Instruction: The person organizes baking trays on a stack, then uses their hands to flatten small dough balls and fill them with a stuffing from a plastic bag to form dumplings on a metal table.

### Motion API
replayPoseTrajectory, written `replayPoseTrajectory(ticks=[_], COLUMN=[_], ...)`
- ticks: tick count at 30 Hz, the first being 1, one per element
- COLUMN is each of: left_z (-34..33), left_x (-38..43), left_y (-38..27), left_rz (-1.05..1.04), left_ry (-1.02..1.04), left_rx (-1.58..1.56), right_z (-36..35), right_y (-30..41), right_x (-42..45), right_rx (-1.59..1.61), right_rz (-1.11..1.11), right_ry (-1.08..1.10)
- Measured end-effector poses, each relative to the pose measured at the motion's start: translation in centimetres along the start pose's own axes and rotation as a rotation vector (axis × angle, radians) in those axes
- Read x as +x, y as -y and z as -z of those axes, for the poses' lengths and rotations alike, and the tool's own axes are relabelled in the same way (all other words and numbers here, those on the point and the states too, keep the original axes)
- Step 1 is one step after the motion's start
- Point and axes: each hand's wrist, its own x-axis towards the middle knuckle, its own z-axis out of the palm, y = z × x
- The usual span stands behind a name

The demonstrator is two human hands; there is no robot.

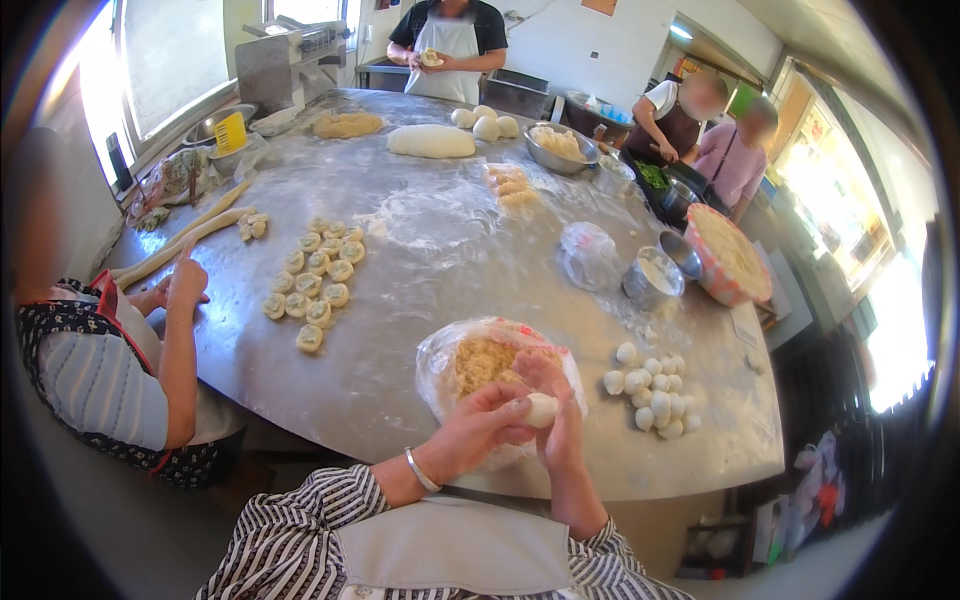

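A small white dough ball [541, 411] is held between my two hands, just above the table's near edge. The fingers and thumb of my left hand [480, 420] press it from the left. On the other side, the palm and fingers of my right hand [562, 431] curl around it. Directly behind my hands, an open plastic bag [437, 360] holds a crumbly yellowish filling [480, 365], partly covered by my fingers. Several similar dough balls [660, 401] lie in a cluster to the right of my right hand.
Several topped dough rounds [318, 262] sit on the metal table [390, 360] at left, near a co-worker's hand [187, 281] and long dough ropes [187, 234]. Metal cups [652, 277] and a large red-patterned basin [727, 255] stand right. Another person [448, 56] handles dough across the table.
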Motion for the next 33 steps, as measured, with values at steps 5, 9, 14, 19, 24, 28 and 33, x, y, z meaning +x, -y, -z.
replayPoseTrajectory(ticks=[5,9,14,19,24,28,33], left_z=[-1.6,-1.8,0.2,5.2,13.2,18.0,22.0], left_x=[-0.3,-0.3,-0.9,-3.7,-8.8,-11.9,-13.0], left_y=[-0.5,-0.1,-2.0,-5.7,-9.8,-11.6,-11.1], left_rz=[0.010,-0.008,-0.149,-0.447,-0.647,-0.652,-0.545], left_ry=[0.058,0.088,-0.128,-0.389,-0.780,-1.059,-1.287], left_rx=[-0.020,0.060,0.244,0.530,0.633,0.776,1.349], right_z=[2.3,3.6,8.3,20.9,32.3,40.4,44.1], right_y=[0.3,0.4,4.4,10.2,14.7,14.6,11.6], right_x=[-0.5,0.1,1.8,2.3,2.2,1.8,1.2], right_rx=[-0.508,-0.281,-0.154,-0.006,-0.275,-0.654,-0.777], right_rz=[-0.030,-0.085,-0.017,0.077,0.268,0.294,0.130], right_ry=[0.109,0.008,-0.333,-0.617,-1.007,-1.193,-0.928])
